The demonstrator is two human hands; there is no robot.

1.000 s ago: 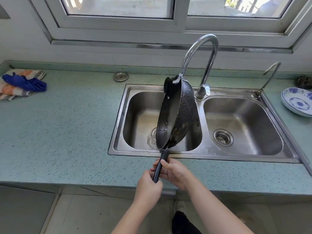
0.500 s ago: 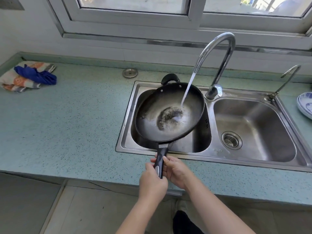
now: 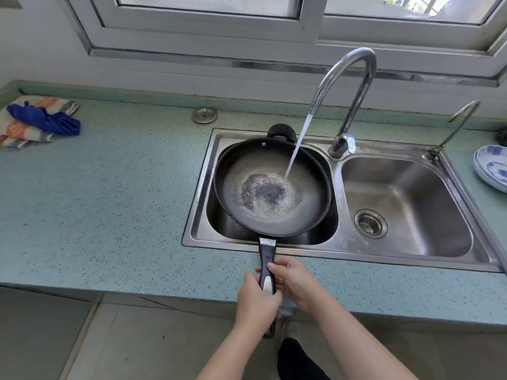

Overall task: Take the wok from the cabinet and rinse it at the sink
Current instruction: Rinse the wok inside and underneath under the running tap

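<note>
Since a second ago I see the round black metal wok (image 3: 271, 187) swing from edge-on to level, mouth up, over the steel sink's (image 3: 406, 256) left basin at frame centre. Left hand (image 3: 256, 300) and right hand (image 3: 295, 281) fingers wrap its long handle. Rinsing is underway; next, I judge, swirl and tip out.

Both hands, left hand (image 3: 255, 300) and right hand (image 3: 295, 281), grip the long handle of a round black metal wok (image 3: 271, 187) held open side up over the left basin of a stainless steel double sink (image 3: 411, 259). Water from the curved chrome faucet (image 3: 354, 86) streams into it, pooling.
</note>
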